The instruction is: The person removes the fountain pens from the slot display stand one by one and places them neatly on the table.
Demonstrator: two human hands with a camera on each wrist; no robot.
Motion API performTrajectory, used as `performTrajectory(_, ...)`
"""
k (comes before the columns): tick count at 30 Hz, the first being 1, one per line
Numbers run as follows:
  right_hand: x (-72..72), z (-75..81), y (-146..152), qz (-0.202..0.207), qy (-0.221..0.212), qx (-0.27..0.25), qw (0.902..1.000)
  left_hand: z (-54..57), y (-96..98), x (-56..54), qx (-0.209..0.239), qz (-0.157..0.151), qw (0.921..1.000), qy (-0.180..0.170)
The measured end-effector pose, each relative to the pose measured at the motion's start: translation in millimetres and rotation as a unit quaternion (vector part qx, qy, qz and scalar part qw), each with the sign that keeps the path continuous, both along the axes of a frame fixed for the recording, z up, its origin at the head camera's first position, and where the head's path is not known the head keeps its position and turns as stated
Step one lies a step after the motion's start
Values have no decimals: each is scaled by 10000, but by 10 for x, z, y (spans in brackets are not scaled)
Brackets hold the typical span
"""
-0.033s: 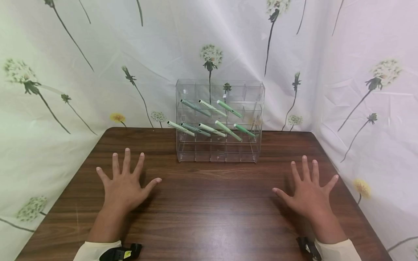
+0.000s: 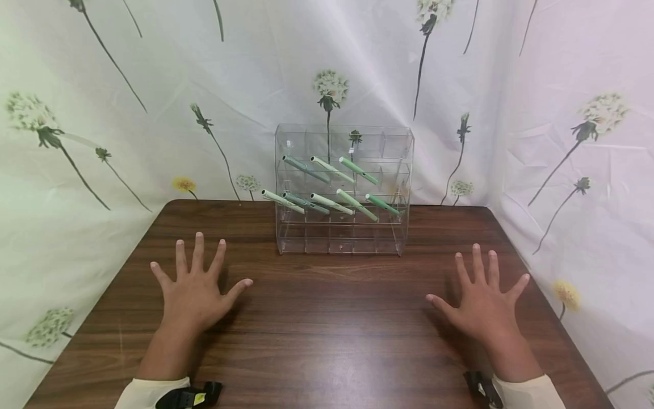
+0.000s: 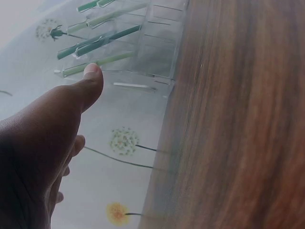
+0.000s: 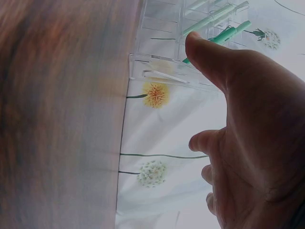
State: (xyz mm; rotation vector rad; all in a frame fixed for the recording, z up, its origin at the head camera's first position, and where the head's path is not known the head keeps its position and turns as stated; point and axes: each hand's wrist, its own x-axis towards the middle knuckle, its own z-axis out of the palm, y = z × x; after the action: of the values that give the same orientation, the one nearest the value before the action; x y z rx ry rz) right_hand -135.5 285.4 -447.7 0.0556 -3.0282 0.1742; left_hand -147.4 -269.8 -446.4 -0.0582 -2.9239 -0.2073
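My left hand is over the left part of the brown wooden table, palm down with fingers spread and nothing held. On the other side my right hand mirrors it, fingers also spread and bare. Between and beyond them, at the back edge, stands a clear acrylic pen rack with stepped compartments. Several pens lie slanted in it: a dark green pen, a grey-green pen and a pale green pen among them. Both hands are well apart from the rack.
A white cloth printed with dandelions hangs behind the table and along both sides. Light sleeves end at the wrists, where a black strap sits on the left and another black strap on the right.
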Motion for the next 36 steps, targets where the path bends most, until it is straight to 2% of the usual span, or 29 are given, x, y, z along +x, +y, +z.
performTrajectory(19, 11, 32, 7, 11, -10, 3, 10000, -32, -6, -6, 87, 12, 9999, -73)
performTrajectory(24, -10, 24, 20, 31, 48, 0, 10000, -7, -11, -4, 149, 28, 9998, -91)
performTrajectory(26, -21, 23, 16, 38, 48, 2, 10000, 9, -1, -12, 291, -19, 9995, -135)
performTrajectory(28, -34, 26, 3, 48, 9, -16, 10000, 13, 15, -26, 642, -164, 9973, -300)
performTrajectory(29, -39, 28, -6, 57, -14, -28, 10000, 9, 22, -35, 929, -282, 9945, -382)
performTrajectory(31, -53, 25, -24, 83, -60, -55, 9999, -5, 32, -59, 1691, -575, 9823, -562)
performTrajectory(34, -77, 8, -48, 109, 4, -76, 9999, -42, 45, -114, 2765, -1050, 9527, -699)
performTrajectory(36, -97, -3, -61, 118, 115, -111, 9998, -74, 60, -163, 3273, -1313, 9335, -652)
